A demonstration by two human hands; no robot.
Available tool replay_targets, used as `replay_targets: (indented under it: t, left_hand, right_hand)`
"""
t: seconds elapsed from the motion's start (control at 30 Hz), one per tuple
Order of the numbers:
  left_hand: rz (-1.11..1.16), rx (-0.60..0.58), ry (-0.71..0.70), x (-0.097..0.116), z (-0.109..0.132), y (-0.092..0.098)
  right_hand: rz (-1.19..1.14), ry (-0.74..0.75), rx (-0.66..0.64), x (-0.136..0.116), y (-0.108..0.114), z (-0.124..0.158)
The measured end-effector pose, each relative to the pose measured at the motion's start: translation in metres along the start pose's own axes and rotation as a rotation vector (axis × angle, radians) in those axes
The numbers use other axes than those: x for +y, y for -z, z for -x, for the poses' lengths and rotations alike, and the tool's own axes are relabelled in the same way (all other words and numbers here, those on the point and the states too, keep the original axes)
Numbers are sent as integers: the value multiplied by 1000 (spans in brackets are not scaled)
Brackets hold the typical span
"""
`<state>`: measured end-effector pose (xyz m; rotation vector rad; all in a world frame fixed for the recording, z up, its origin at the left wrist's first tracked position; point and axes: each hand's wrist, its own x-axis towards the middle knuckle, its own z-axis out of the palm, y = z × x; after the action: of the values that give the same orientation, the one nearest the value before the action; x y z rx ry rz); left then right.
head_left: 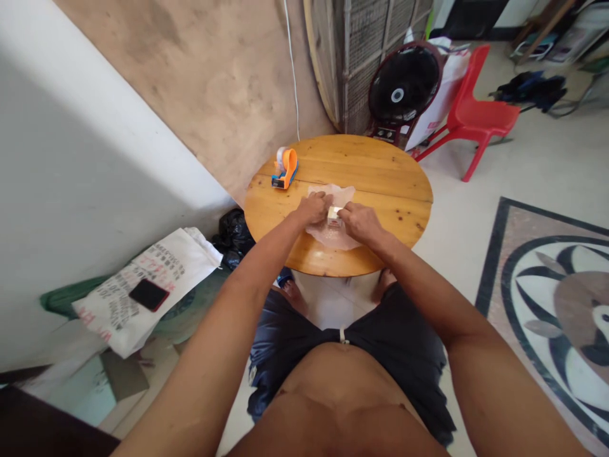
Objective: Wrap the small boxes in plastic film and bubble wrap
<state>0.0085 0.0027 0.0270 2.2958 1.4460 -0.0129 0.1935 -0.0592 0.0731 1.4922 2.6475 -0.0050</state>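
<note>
A small white box [334, 215] sits on a sheet of clear bubble wrap [333, 236] on the round wooden table [380, 178]. My left hand [313, 207] is closed against the box's left side. My right hand [360, 220] is closed against its right side, fingers curled on it. The box shows only between the two hands. An orange and blue tape dispenser [285, 167] with a roll of clear tape stands at the table's far left, apart from both hands.
A black fan [403, 92] and a red plastic chair [476, 114] stand behind the table. A white printed sack [143, 285] with a black phone [148, 294] on it lies at the left, beside a black bag [234, 236]. A wall runs along the left.
</note>
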Motion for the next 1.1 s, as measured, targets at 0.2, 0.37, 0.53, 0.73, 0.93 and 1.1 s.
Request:
replay_targets:
  t: [0.2, 0.37, 0.53, 0.73, 0.93, 1.1]
  left_hand:
    - [-53, 138, -2, 7, 15, -17]
    - [-58, 170, 28, 6, 19, -25]
    - [-47, 210, 66, 8, 22, -31]
    - [-58, 230, 80, 6, 23, -35]
    - [-49, 212, 151, 7, 18, -38]
    - [-45, 196, 183, 5, 14, -41]
  right_hand:
    - [-122, -146, -47, 21, -8, -21]
    - [-143, -156, -57, 40, -11, -38]
    - [-149, -227, -120, 45, -16, -45]
    - [-144, -345, -102, 43, -27, -50]
    - [-106, -384, -92, 39, -34, -58]
    - [-120, -420, -42, 38, -46, -56]
